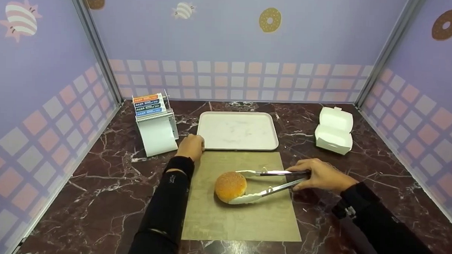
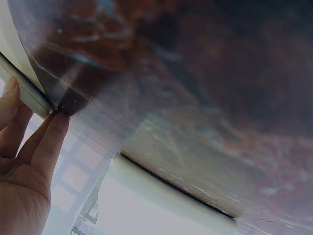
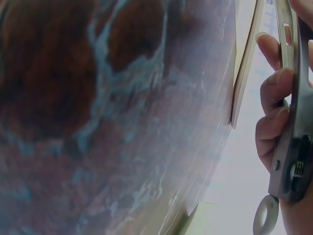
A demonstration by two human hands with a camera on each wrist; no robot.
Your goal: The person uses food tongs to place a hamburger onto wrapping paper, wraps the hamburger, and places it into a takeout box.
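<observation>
A round, golden-brown bun [image 1: 229,186] is showing its domed top over a tan sheet [image 1: 260,222], with the scalloped pale tips of metal tongs [image 1: 276,173] flanking its right side and the nearer tip touching its edge. The tongs are pointing leftward, arms spread in a V, and the right hand [image 1: 322,175] is gripping them near their dark rear end. A pale, round-cornered tray [image 1: 239,129] is lying beyond the bun, the left hand [image 1: 190,145] pinching its near left corner.
</observation>
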